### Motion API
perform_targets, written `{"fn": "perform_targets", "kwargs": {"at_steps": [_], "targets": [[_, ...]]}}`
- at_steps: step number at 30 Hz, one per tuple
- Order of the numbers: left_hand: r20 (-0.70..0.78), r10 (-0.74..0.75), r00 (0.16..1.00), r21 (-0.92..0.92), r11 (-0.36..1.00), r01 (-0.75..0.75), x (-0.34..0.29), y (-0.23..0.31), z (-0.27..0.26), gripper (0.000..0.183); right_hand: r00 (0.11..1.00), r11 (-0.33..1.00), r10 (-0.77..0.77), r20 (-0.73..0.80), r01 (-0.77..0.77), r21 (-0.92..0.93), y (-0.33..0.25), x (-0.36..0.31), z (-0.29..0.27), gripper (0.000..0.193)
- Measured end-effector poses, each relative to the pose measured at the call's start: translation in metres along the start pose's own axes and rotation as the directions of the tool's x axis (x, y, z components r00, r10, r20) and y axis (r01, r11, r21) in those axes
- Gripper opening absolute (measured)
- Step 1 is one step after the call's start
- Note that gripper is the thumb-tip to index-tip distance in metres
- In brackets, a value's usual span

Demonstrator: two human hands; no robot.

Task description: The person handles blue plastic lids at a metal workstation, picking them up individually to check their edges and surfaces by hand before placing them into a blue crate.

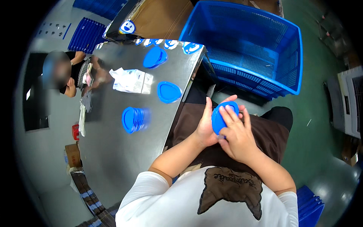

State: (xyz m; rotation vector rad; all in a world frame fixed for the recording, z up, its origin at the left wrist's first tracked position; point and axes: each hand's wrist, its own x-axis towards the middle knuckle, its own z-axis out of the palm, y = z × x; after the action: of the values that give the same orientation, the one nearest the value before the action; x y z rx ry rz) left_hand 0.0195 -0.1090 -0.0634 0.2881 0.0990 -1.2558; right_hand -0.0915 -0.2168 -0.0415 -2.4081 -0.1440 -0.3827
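Observation:
Over my lap I hold a round blue plastic lid (218, 120) between both hands. My left hand (207, 123) cups it from the left side, thumb up along its edge. My right hand (236, 133) lies over its front, fingers pressed on the blue face. On the shiny metal table (113, 151) to my left lie more blue lids: a single one (168, 92) near the table edge, a stack (133, 119) further in, and another pair (154, 57) toward the far end.
A large blue mesh crate (261, 45) stands ahead of my knees. Clear plastic bags (130, 80) lie on the table. Blue-and-white stickers (170, 43) line its far edge. Another person (72, 75) sits at the table's left side. A brown carton (162, 17) stands behind.

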Motion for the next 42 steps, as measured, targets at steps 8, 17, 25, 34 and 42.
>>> {"fn": "perform_targets", "kwargs": {"at_steps": [8, 17, 25, 34, 42], "targets": [[-0.100, -0.012, 0.995, 0.138, 0.990, 0.026, -0.011, -0.002, -0.008, 0.090, 0.988, 0.995, -0.091, 0.124, 0.085, 0.059, 0.000, 0.001, 0.004, 0.020], [-0.253, 0.596, 0.762, 0.814, 0.557, -0.166, -0.124, 0.086, 0.009, 0.035, 0.967, 0.821, 0.189, -0.169, -0.062, 0.568, 0.028, -0.004, -0.011, 0.017], [-0.264, 0.876, 0.403, 0.944, 0.149, 0.293, -0.250, 0.214, 0.020, 0.040, 0.945, 0.681, 0.326, -0.007, -0.230, 0.696, 0.038, -0.016, -0.007, 0.013], [-0.051, 0.930, 0.365, 0.693, -0.230, 0.684, -0.230, 0.208, -0.026, 0.049, 0.941, 0.667, 0.337, -0.031, -0.215, 0.713, 0.033, -0.016, -0.012, 0.013], [-0.175, 0.852, 0.493, 0.673, -0.262, 0.691, -0.219, 0.197, -0.015, 0.092, 0.909, 0.611, 0.415, 0.023, -0.298, 0.734, 0.032, -0.020, -0.010, 0.012]]}}
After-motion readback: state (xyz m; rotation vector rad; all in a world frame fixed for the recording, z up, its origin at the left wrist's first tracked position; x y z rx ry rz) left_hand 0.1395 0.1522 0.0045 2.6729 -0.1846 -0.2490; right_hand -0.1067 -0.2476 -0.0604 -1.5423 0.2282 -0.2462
